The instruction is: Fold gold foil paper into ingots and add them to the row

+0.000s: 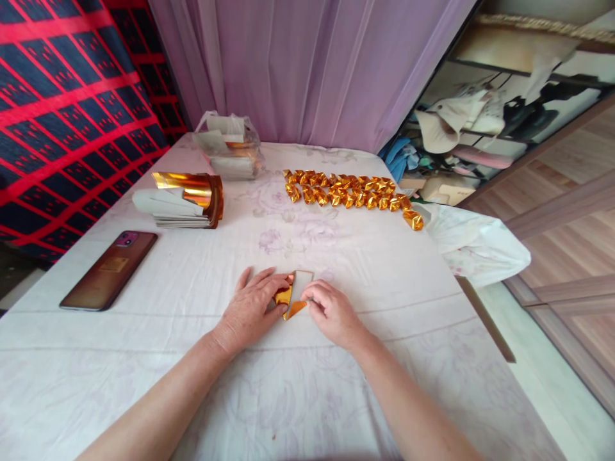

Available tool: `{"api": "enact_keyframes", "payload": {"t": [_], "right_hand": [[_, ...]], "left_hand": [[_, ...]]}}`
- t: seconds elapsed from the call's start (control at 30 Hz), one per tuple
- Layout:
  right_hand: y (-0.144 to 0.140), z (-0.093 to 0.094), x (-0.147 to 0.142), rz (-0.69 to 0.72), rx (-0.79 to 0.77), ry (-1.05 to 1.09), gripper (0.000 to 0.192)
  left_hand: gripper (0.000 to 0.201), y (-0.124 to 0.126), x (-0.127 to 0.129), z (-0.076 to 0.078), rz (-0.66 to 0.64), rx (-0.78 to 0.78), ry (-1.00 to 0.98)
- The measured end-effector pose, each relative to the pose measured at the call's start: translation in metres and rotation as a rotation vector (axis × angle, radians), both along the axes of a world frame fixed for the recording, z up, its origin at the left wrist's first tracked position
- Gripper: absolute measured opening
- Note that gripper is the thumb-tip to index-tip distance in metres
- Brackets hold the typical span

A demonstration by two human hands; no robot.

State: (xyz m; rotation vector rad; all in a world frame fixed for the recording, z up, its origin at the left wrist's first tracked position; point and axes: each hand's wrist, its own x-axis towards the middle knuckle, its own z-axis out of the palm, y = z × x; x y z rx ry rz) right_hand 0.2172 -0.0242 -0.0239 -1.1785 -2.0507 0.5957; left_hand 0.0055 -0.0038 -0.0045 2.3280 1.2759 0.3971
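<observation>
A small sheet of gold foil paper [294,294], partly folded with its pale back showing, lies on the cloth-covered table [365,269] in front of me. My left hand [252,309] presses flat on its left side. My right hand [331,312] pinches its right edge between thumb and fingertips. Farther back lies a row of several finished folded gold paper pieces [350,191].
A stack of gold foil sheets [185,200] sits back left, with a plastic bag of more sheets [233,146] behind it. A phone [110,270] lies face down at the left. A white plastic bag [473,243] hangs over the right table edge.
</observation>
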Motion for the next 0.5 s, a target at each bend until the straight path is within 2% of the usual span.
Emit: {"api": "enact_keyframes", "payload": {"t": [0.07, 0.17, 0.27, 0.4, 0.5], "right_hand": [[0.001, -0.003, 0.002, -0.054, 0.055, 0.056, 0.028], [0.005, -0.007, 0.009, -0.218, 0.126, 0.122, 0.026], [0.009, -0.011, 0.016, -0.328, 0.16, 0.057, 0.036], [0.013, -0.014, 0.019, -0.287, 0.161, -0.088, 0.051], [0.016, -0.014, 0.018, -0.241, 0.174, -0.156, 0.043]], "left_hand": [[0.045, 0.0, -0.001, -0.002, -0.01, 0.019, -0.007], [0.049, 0.002, -0.003, -0.004, -0.055, 0.049, -0.008], [0.049, 0.005, -0.006, -0.004, -0.108, 0.051, 0.017], [0.051, 0.012, -0.007, -0.003, -0.186, 0.071, 0.033], [0.051, 0.017, -0.007, 0.001, -0.226, 0.095, 0.064]]}}
